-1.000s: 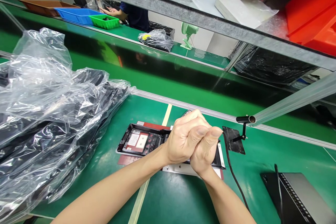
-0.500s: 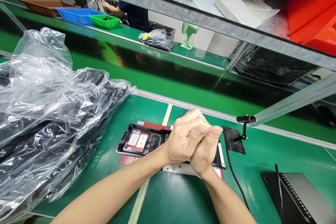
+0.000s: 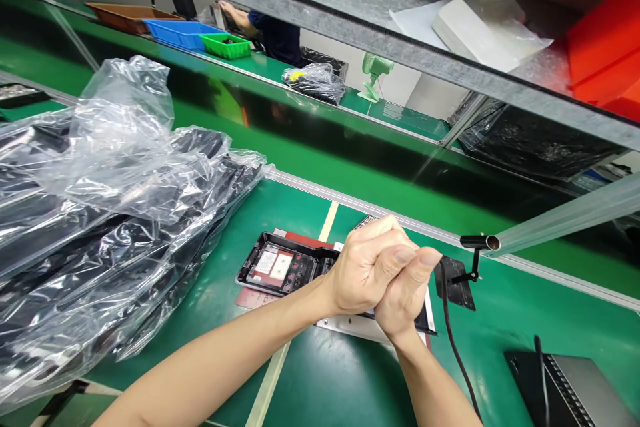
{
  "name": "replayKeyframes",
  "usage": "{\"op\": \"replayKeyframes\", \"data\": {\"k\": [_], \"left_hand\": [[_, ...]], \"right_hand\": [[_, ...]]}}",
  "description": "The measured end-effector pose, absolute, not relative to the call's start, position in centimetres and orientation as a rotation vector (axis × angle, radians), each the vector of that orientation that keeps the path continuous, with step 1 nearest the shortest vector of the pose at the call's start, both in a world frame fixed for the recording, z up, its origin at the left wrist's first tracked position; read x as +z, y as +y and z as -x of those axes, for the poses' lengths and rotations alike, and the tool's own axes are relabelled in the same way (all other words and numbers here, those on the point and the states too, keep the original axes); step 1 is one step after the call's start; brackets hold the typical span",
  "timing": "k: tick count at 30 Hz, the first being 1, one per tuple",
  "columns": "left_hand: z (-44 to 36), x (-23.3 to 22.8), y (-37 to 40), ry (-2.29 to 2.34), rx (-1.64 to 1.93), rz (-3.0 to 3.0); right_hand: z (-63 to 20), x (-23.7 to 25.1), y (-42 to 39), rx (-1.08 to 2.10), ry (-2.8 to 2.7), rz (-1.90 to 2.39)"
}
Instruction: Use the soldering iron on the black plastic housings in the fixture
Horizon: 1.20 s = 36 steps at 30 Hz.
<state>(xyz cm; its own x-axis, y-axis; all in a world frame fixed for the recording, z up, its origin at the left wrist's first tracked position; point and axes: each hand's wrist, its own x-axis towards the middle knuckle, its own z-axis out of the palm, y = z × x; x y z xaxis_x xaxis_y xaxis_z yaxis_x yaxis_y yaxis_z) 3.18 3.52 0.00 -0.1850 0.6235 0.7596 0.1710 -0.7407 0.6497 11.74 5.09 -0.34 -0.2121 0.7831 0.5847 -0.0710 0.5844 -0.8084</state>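
Note:
My left hand [image 3: 361,273] and my right hand [image 3: 404,297] are clasped together, fingers curled and both thumbs side by side on top. Anything inside them is hidden from view. Below and around them lies a long black plastic housing [image 3: 304,273], its left half showing a rectangular opening and a row of round holes. My hands and wrists cover the housing's middle; whether they press on it I cannot tell. Beneath it lie a reddish-brown plate [image 3: 254,298] and a pale metal strip [image 3: 353,327] with small holes.
Black parts in clear plastic bags [image 3: 150,240] fill the left side. A black tube on a bracket [image 3: 475,242] stands at right, near a cable [image 3: 451,333] and dark grey panel [image 3: 590,380]. A metal shelf [image 3: 350,20] crosses above. Behind, a person [image 3: 275,33] works near bins [image 3: 180,33].
The camera view has swung slightly, so the scene sits farther right in the picture. My clasped hands stay over the black housing in the same pose.

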Motion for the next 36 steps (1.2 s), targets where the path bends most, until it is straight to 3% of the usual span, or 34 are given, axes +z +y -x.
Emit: {"op": "replayKeyframes", "data": {"k": [8,14,23,36], "left_hand": [[-1.2,1.1,1.9,0.920,1.744,-1.752],[3.2,-1.8,0.7,1.511,1.606,-1.635],[5.2,-7.2,-1.6,1.719,0.926,-1.895],[4.8,-7.9,-1.1,1.760,0.651,-2.057]], "right_hand": [[-11.3,0.1,4.9,1.167,-1.498,0.567],[-11.0,0.7,4.5,1.584,-1.337,0.543],[-11.0,1.2,4.3,1.548,-1.357,0.576],[-10.9,1.3,4.2,1.530,-1.375,0.612]]}}
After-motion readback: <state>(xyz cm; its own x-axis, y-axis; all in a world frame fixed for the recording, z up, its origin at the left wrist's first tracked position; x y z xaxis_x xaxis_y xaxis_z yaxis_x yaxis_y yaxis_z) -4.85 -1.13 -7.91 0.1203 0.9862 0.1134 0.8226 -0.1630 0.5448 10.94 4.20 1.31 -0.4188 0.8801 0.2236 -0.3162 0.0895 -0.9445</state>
